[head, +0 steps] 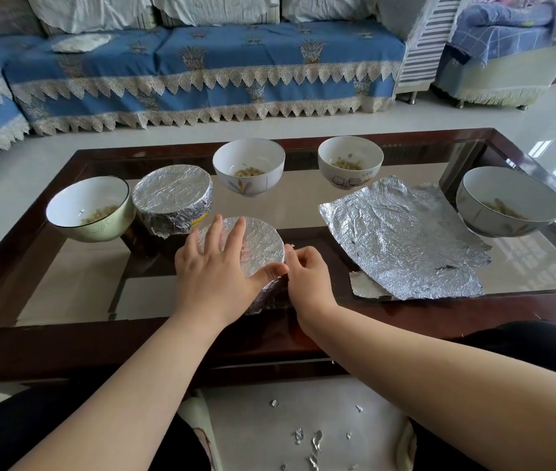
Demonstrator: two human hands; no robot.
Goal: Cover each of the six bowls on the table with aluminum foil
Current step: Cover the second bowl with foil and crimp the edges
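Note:
A foil-covered bowl (263, 243) stands near the table's front edge. My left hand (215, 266) lies flat on its foil top with fingers spread. My right hand (307, 270) has curled fingers that pinch the foil at the bowl's right rim. A second foil-covered bowl (173, 195) stands behind it to the left. Four uncovered bowls hold grain: a greenish one (89, 212) at the left, a white one (248, 166) at the back middle, a cat-patterned one (350, 166) at the back right, and a large one (507, 202) at the far right. Loose foil sheets (402, 239) lie flat right of centre.
The glass-topped table has a dark wooden frame (134, 338). A small torn foil piece (366, 285) lies by the sheets' near corner. Foil scraps (303, 436) litter the floor between my knees. A blue-covered sofa (201, 69) stands behind the table.

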